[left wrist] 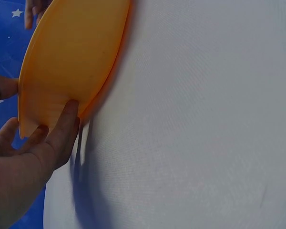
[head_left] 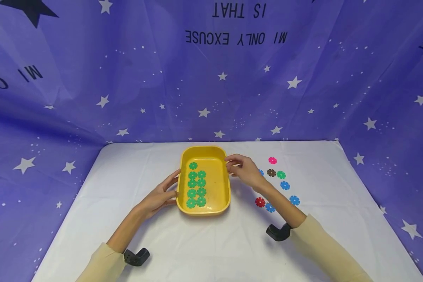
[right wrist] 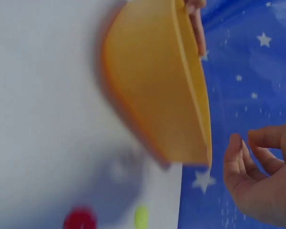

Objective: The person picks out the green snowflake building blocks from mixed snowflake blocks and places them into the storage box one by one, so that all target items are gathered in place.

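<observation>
A yellow tray (head_left: 216, 188) sits on the white table, with several green flower-shaped discs (head_left: 201, 192) laid in two columns along its left half. My left hand (head_left: 157, 199) rests against the tray's left side; in the left wrist view its fingers (left wrist: 63, 125) touch the outer wall and the thumb lies at the rim. My right hand (head_left: 244, 171) is at the tray's right rim in the head view. The right wrist view shows that hand (right wrist: 262, 174) apart from the tray, fingers loosely bent, thumb and fingertip close together, nothing visible between them.
Right of the tray lie loose flower discs: a pink one (head_left: 272, 160), a brown one (head_left: 271, 172), a green one (head_left: 281, 175), a red one (head_left: 260, 202) and several blue ones (head_left: 284, 185). My right forearm passes over this group. A purple star-patterned curtain (head_left: 204, 90) surrounds the table.
</observation>
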The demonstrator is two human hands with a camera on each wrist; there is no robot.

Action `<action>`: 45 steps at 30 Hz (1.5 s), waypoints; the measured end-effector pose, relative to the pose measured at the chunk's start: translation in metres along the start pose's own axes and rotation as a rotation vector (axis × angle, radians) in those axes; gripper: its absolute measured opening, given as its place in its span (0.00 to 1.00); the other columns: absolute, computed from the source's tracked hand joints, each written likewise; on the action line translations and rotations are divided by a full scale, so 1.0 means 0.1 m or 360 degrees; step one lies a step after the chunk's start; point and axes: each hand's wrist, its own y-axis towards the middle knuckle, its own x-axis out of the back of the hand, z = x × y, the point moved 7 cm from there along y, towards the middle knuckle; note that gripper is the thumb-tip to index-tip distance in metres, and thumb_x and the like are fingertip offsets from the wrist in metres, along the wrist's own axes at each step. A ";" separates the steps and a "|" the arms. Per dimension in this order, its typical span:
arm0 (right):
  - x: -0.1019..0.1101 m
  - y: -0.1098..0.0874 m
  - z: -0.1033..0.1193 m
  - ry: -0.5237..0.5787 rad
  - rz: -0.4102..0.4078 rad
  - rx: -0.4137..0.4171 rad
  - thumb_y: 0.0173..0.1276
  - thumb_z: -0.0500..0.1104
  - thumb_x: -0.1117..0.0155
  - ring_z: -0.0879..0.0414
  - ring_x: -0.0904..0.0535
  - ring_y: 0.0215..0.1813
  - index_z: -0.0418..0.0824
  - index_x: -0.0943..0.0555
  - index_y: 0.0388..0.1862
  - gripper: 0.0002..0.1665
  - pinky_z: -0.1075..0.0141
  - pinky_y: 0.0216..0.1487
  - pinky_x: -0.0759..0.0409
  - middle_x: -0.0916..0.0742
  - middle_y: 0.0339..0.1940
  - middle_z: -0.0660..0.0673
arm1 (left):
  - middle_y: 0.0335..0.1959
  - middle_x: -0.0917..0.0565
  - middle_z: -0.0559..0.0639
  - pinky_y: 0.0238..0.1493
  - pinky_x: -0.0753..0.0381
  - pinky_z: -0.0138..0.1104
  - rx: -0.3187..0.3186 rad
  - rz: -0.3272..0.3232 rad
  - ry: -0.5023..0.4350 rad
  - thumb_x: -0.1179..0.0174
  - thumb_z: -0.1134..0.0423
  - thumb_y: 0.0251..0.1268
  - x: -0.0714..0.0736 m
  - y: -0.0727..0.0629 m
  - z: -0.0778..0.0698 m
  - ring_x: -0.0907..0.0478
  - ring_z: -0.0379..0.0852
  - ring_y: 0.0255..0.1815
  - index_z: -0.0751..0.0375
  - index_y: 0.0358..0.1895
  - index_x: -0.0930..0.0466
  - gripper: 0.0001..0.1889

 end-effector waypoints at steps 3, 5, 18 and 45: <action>0.26 -0.12 -0.10 -0.0109 -0.0050 0.0034 0.72 0.34 0.40 0.38 0.18 0.47 0.34 0.20 0.57 0.16 0.62 0.45 0.14 0.16 0.47 0.33 | 0.81 0.54 0.56 0.59 0.21 0.48 0.0003 -0.0006 0.0002 0.46 0.74 0.60 0.01 0.00 0.00 0.34 0.64 0.69 0.42 0.81 0.53 0.47; 0.43 -0.21 -0.18 -0.0150 -0.0077 0.0034 0.73 0.35 0.40 0.36 0.19 0.48 0.34 0.20 0.58 0.16 0.61 0.46 0.14 0.16 0.47 0.35 | 0.81 0.54 0.56 0.59 0.21 0.47 0.0007 -0.0013 0.0006 0.46 0.74 0.60 0.01 0.00 0.00 0.34 0.64 0.69 0.41 0.81 0.53 0.47; 1.44 -0.59 -0.97 -0.0254 -0.0374 -0.0207 0.76 0.39 0.43 0.38 0.20 0.53 0.29 0.27 0.65 0.23 0.62 0.49 0.15 0.19 0.54 0.31 | 0.81 0.54 0.56 0.58 0.20 0.47 0.0020 -0.0018 0.0022 0.46 0.74 0.60 0.00 0.01 0.01 0.33 0.64 0.68 0.42 0.81 0.53 0.47; 1.68 -0.50 -1.54 -0.0522 -0.0427 -0.0573 0.69 0.48 0.35 0.34 0.34 0.66 0.34 0.26 0.67 0.32 0.39 0.69 0.36 0.26 0.65 0.30 | 0.81 0.54 0.56 0.57 0.19 0.47 0.0027 -0.0038 0.0026 0.45 0.73 0.60 0.00 0.01 0.02 0.31 0.64 0.66 0.41 0.81 0.53 0.47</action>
